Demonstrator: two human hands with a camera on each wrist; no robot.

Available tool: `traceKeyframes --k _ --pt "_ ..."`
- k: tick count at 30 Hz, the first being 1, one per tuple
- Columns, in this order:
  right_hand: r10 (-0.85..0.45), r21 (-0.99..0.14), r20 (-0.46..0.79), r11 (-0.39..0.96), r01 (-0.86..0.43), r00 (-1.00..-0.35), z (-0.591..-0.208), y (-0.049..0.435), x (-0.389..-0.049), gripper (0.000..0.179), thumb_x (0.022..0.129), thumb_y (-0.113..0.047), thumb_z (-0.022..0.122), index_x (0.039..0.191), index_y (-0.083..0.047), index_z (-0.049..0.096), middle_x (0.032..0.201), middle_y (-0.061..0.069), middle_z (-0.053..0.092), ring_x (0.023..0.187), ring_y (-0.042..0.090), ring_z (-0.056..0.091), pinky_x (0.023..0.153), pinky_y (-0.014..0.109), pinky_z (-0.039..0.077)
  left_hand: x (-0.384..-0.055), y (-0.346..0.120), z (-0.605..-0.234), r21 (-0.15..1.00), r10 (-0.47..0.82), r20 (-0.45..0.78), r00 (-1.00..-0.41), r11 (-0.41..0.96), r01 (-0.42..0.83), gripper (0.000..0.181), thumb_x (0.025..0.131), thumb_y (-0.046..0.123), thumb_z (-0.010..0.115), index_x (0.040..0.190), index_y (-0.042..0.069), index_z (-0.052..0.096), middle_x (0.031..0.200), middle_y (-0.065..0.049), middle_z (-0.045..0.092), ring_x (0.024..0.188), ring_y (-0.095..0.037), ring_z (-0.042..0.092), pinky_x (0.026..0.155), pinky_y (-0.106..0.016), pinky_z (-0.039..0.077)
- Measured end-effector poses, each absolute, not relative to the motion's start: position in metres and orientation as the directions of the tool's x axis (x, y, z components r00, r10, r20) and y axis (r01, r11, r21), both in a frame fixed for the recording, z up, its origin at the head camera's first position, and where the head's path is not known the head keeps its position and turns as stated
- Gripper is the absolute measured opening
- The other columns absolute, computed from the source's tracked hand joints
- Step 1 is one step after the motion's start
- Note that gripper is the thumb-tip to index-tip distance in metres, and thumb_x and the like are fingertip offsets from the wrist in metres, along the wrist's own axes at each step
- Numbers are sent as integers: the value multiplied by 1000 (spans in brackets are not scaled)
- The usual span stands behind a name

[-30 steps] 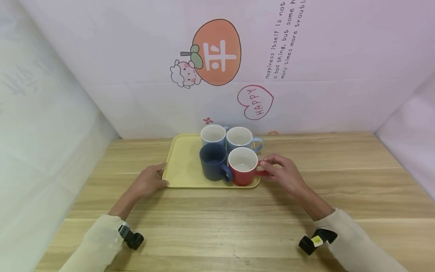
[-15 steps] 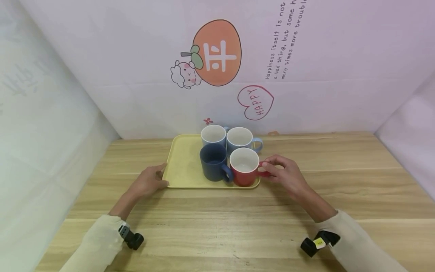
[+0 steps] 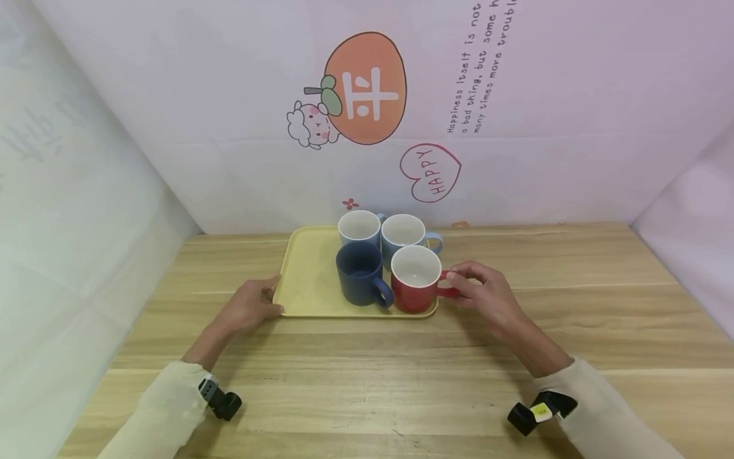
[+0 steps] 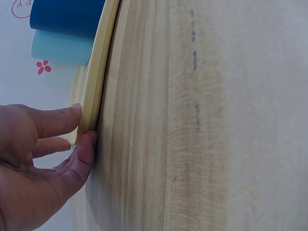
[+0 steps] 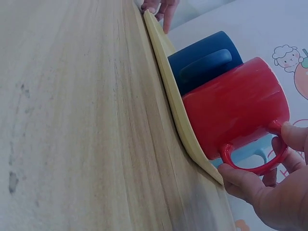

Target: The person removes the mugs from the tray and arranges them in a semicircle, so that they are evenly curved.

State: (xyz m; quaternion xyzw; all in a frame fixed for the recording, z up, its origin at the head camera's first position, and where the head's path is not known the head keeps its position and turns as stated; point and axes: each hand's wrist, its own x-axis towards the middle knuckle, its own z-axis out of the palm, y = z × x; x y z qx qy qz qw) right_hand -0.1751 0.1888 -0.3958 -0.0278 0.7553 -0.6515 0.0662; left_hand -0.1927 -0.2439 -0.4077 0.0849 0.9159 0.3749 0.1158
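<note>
Pinches the yellow tray (image 3: 309,280) at its left end with the left hand (image 3: 248,306); grips the red mug (image 3: 414,297) by its handle (image 5: 250,169) with the right hand (image 3: 487,298), at the near right corner of the tray.

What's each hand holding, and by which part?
Right hand: red mug, by its handle.
Left hand: yellow tray, by its left end, at the near corner.
</note>
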Motion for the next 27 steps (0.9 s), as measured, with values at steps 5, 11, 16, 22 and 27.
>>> traceKeyframes --k 5,11,16,22,27 --pt "-123 -991 -57 127 41 -991 -394 190 -173 38 101 -23 62 120 10 57 122 31 50 102 27 66 88 41 51 -192 -244 -408 706 248 -147 -958 704 74 72 88 1 72 146 -17 32 97 -15 70 80 -19 63 76 -37 49" --pt "-113 -994 -62 100 51 -992 -390 194 -170 36 100 -21 63 119 10 58 124 31 48 101 25 65 89 41 51 -193 -243 -407 712 239 -153 -959 700 61 73 88 0 72 146 -16 32 96 -15 70 77 -19 62 73 -35 48" --pt "-125 -995 -52 93 41 -991 -389 199 -167 36 100 -20 63 119 11 57 119 25 53 99 23 66 88 40 51 -194 -243 -406 709 231 -155 -961 703 55 73 86 -1 72 145 -17 33 95 -16 70 77 -19 63 74 -36 49" --pt "-135 -995 -43 91 30 -990 -388 203 -163 36 100 -19 63 119 11 57 115 23 54 99 25 68 86 38 52 -195 -243 -405 704 235 -147 -961 707 65 72 85 -2 73 144 -17 34 90 -14 69 74 -18 62 70 -34 49" --pt "-142 -995 -20 100 6 -990 -387 206 -157 36 100 -21 63 117 10 59 118 29 52 97 23 68 86 39 53 -195 -242 -404 695 234 -150 -961 716 66 72 85 -2 73 144 -17 35 92 -15 70 77 -19 64 73 -37 50"
